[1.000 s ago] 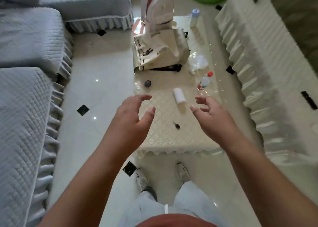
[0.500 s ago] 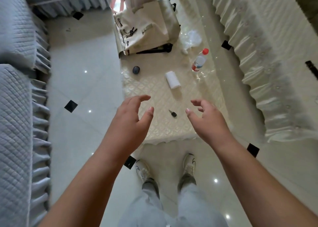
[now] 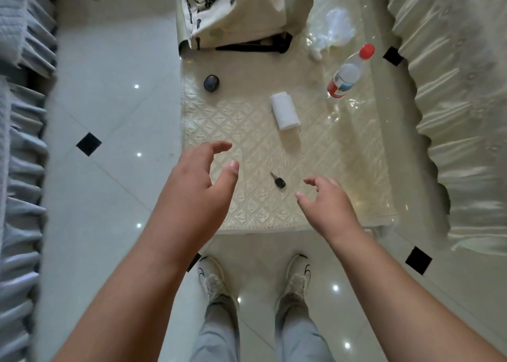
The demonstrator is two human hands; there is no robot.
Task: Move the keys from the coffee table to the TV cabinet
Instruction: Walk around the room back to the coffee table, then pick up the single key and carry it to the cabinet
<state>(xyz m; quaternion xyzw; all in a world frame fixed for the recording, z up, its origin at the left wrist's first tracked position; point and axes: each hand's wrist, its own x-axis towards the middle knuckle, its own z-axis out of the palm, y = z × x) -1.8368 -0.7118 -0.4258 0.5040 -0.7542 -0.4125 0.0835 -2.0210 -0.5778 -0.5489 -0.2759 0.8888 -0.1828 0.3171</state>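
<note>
We see the key [image 3: 278,180], a black-headed one w/ a short metal blade, lying flat on the coffee table [image 3: 255,213] near its front edge, on the cream quilted cover. Nothing touches it. Just right of the key hangs our right hand [image 3: 327,206], fingers curled loosely & spread apart, holding nothing; thumb & forefinger tips point at the key w/ a small gap left. Left of the key is our left hand [image 3: 196,194], also empty, fingers wide & bent, thumb tip nearer the key than the rest, well clear of it.

Behind the key, farther up the table, a white roll [image 3: 284,111] lies on its side. Behind & left of the key sits a small dark round thing [image 3: 211,82]; can't tell what it is. Behind & right of the key a plastic bottle [image 3: 346,74] w/ red cap stands near the table's right edge. At the far end a cream canvas bag [image 3: 241,10] w/ black straps.

Below the key, past the table edge, our two sneakers [image 3: 212,276] stand on glossy white tile floor [image 3: 109,115].
</note>
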